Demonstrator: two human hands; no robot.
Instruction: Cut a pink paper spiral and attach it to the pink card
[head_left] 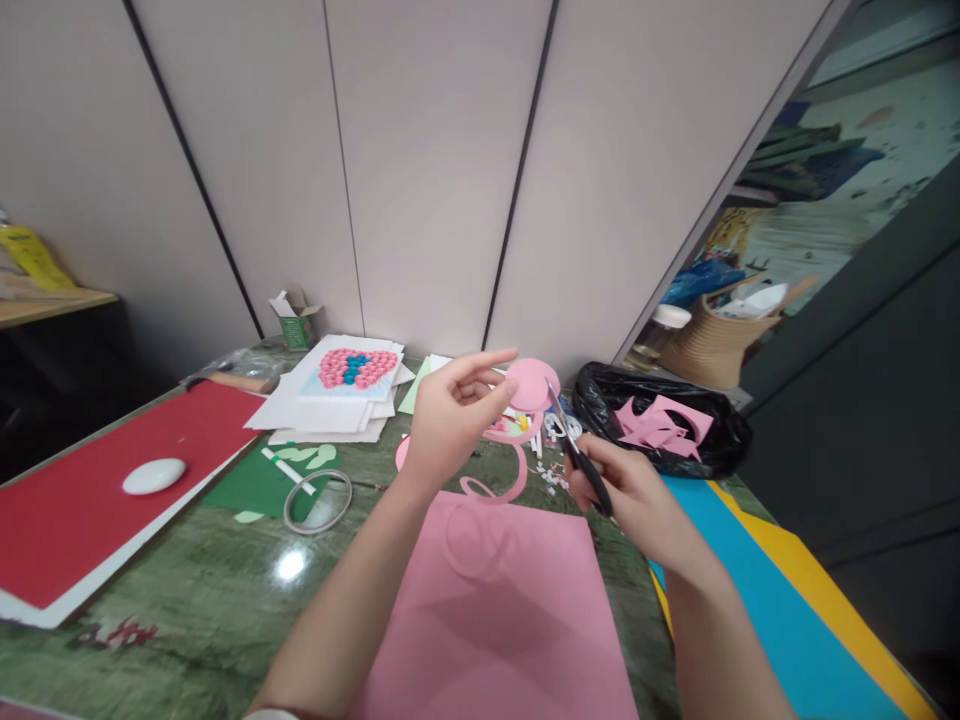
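Between the thumb and fingers of my left hand (461,405) is a round pink paper disc (533,384), held up above the table. My right hand (619,490) grips a pair of scissors (577,455) with black handles, and their blades reach the disc's right edge. A curled pink paper strip (517,480) hangs below the disc, with its shadow on the paper under it. Beneath both hands lies a large pink sheet (502,610) on the green table.
At right, a black plastic bag (731,430) holds pink paper scraps (664,425), behind blue (765,590) and yellow sheets (802,570). Leftward lie a tape roll (318,502), green paper (251,480), a red sheet (82,500) with a white oval object (154,476), and a heart picture (356,370).
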